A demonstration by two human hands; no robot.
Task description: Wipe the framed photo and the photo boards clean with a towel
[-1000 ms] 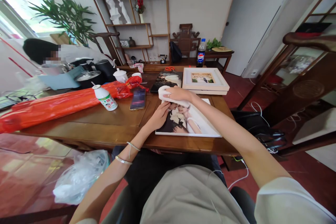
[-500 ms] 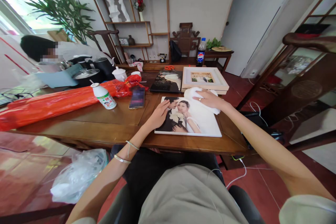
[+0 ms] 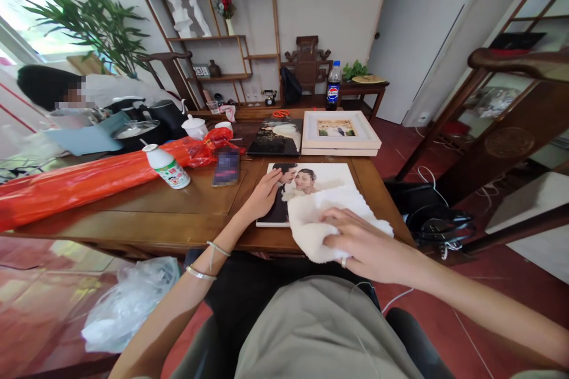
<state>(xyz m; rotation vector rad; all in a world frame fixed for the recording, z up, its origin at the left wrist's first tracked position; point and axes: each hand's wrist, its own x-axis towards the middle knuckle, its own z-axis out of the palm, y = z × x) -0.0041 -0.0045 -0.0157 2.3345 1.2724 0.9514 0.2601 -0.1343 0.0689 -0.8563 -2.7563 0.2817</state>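
on the far side of the table, a cola bottle carries a blue label with a round red, white and blue pepsi emblem; its characters are too small to read. the white bottle on the left has a green and white label with a cartoon figure, its lettering also unreadable. on the shelf, a small block calendar shows dark numerals, too small to tell for certain. the screen of the phone is blurred out.

the left hand lies flat, fingers extended and close together, pressing on the left edge of the photo panel without grasping it. the right hand has its fingers bent and bunched into the white cloth, clamped on its folds.

the panel lies face up at the table's near edge, the couple's heads toward the far side; its longer side seems to run left to right, though the slant makes this unsure. the cloth covers its near right part, spreading left to right and hanging past the near edge. just beyond are a dark photo panel and, right of it, a pale frame.
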